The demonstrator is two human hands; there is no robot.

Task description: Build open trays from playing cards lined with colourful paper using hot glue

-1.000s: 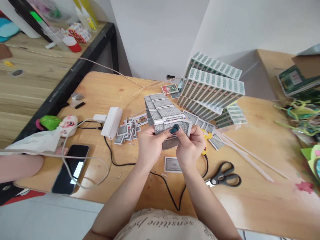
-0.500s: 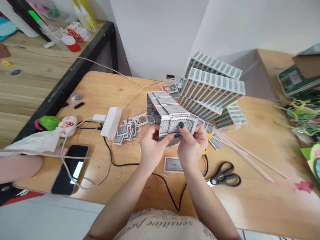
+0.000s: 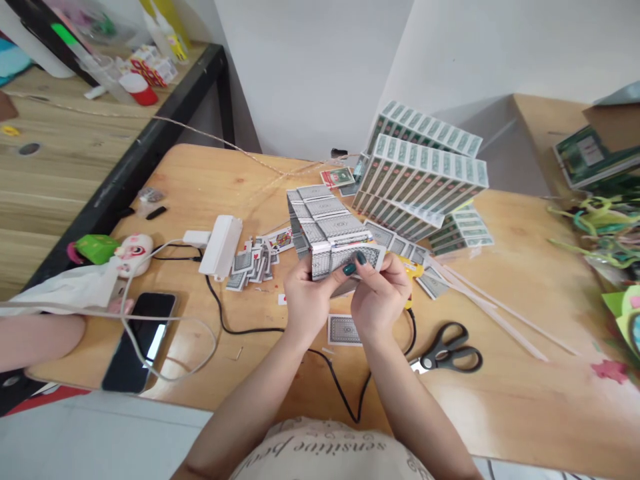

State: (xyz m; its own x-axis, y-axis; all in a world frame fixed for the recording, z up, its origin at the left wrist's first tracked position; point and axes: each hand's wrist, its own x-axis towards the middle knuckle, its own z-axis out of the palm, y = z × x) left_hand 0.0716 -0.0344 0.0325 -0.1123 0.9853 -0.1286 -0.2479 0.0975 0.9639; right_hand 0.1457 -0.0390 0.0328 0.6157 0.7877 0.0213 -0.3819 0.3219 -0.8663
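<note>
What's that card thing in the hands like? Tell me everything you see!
The card structure looks like a little box made of thin, papery playing cards. Mostly grey-and-white patterned backs show, set side by side in panels, with pale edges and bits of colour between them. It's tilted, held up over the wooden table. The left hand and right hand both grip its near end. How the cards are joined, I can't tell.

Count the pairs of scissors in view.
1: the black-handled scissors lie on the table, to the right of the right hand holding the card structure. The right forearm hides some of the blades; another pair could be hidden behind the stacked boxes.
</note>
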